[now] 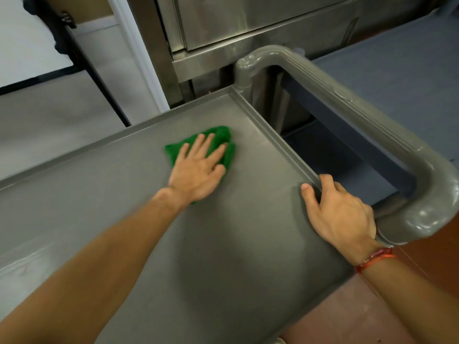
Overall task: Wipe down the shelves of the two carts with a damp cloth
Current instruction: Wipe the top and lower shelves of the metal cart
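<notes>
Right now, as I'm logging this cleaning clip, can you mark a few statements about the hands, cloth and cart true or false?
1. The left hand presses flat on the green cloth. True.
2. The green cloth lies on the floor. False: it lies on the cart's top shelf.
3. The right hand grips the top shelf's raised rim. True.
4. A red band circles the left wrist. False: it is on the right wrist.
</notes>
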`<move>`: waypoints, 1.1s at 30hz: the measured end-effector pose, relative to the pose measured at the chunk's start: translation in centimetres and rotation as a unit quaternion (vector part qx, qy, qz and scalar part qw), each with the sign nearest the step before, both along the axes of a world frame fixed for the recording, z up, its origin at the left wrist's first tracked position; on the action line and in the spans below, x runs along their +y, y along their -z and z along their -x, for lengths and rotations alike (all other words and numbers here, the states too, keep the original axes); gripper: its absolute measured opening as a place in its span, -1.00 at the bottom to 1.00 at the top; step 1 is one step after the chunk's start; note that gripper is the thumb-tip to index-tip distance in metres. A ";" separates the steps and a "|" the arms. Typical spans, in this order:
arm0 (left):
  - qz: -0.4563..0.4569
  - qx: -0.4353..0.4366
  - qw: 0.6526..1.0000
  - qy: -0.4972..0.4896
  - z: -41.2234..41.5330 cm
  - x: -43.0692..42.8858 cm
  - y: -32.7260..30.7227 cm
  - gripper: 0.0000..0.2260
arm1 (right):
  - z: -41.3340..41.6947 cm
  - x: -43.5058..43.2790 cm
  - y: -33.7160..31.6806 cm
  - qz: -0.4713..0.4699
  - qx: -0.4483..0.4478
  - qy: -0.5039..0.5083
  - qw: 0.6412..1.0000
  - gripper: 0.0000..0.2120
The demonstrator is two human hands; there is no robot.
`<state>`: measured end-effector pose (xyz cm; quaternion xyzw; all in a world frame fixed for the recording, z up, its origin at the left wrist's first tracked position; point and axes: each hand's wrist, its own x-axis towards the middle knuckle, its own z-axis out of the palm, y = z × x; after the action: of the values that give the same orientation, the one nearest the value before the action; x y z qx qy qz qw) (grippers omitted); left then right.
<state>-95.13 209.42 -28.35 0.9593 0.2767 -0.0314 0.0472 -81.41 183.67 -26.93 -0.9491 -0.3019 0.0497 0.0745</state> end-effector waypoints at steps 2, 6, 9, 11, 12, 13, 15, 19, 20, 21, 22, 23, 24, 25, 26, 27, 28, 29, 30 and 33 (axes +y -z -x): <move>0.007 -0.003 0.997 0.080 0.4 -3.3 0.1 -0.42 | 0.1 0.0 0.0 0.000 0.003 -0.004 1.000 -0.55; 0.047 -0.015 0.990 0.129 1.0 -3.6 0.0 -0.41 | 0.0 -0.1 -0.1 0.003 0.003 -0.009 1.000 -0.56; 0.042 -0.037 0.996 0.075 0.3 -0.5 0.1 -0.43 | -0.1 -0.3 0.0 0.000 -0.002 -0.015 1.000 -0.56; 0.044 -0.042 0.998 0.011 0.0 2.2 0.1 -0.46 | -0.1 -0.4 0.1 -0.007 -0.008 -0.022 1.000 -0.56; 0.043 -0.042 0.998 -0.016 0.0 3.5 0.0 -0.48 | -0.1 -0.4 0.2 -0.006 -0.010 -0.023 1.000 -0.56; 0.044 -0.040 0.997 -0.038 -0.1 4.6 0.0 -0.51 | -0.1 -0.4 0.3 -0.006 -0.012 -0.022 1.000 -0.56; 0.042 -0.039 0.996 -0.069 -0.6 5.7 0.1 -0.52 | -0.2 -0.2 0.4 -0.006 -0.017 -0.017 1.000 -0.56; 0.033 -0.026 0.996 -0.076 -2.5 5.0 0.1 -0.52 | -0.3 -0.1 0.5 -0.005 -0.022 -0.011 1.000 -0.58; 0.032 -0.025 0.997 -0.064 -3.0 4.4 -0.1 -0.52 | -0.3 -0.1 0.5 -0.004 -0.021 -0.011 1.000 -0.58; 0.029 -0.023 0.998 -0.041 -3.4 3.6 -0.2 -0.52 | -0.3 -0.1 0.5 -0.003 -0.020 -0.011 1.000 -0.58; 0.022 -0.020 1.000 -0.009 -3.7 2.5 -0.2 -0.50 | -0.3 -0.1 0.4 -0.003 -0.019 -0.010 1.000 -0.59; 0.016 -0.021 0.999 0.030 -4.0 1.1 -0.2 -0.47 | -0.4 -0.1 0.3 -0.003 -0.018 -0.009 1.000 -0.59; 0.015 -0.024 0.997 0.071 -4.1 -0.4 -0.1 -0.42 | -0.4 -0.1 0.3 -0.002 -0.016 -0.010 1.000 -0.59; 0.019 -0.026 0.994 0.105 -4.1 -1.7 0.0 -0.40 | -0.4 -0.1 0.2 -0.003 -0.015 -0.012 1.000 -0.59; 0.031 -0.026 0.991 0.127 -4.0 -2.4 0.1 -0.41 | -0.4 -0.1 0.1 -0.004 -0.014 -0.013 1.000 -0.60; 0.045 -0.026 0.989 0.137 -4.0 -2.5 0.2 -0.44 | -0.4 -0.1 0.1 -0.005 -0.014 -0.015 1.000 -0.60; 0.057 -0.028 0.988 0.141 -3.9 -2.2 0.2 -0.45 | -0.4 -0.1 0.0 -0.006 -0.014 -0.017 1.000 -0.60; 0.061 -0.031 0.988 0.140 -3.9 -1.6 0.1 -0.46 | -0.4 -0.1 0.0 -0.006 -0.014 -0.019 1.000 -0.60; 0.060 -0.037 0.989 0.133 -3.9 -0.8 0.1 -0.46 | -0.4 -0.1 0.0 -0.007 -0.012 -0.021 1.000 -0.60; 0.059 -0.056 0.995 0.055 -4.2 2.9 0.1 -0.50 | -0.4 -0.3 0.0 -0.004 -0.008 -0.024 1.000 -0.59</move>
<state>-90.88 212.34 -28.45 0.9689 0.2177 0.0039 0.1172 -81.01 183.41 -26.90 -0.9415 -0.3258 0.0421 0.0749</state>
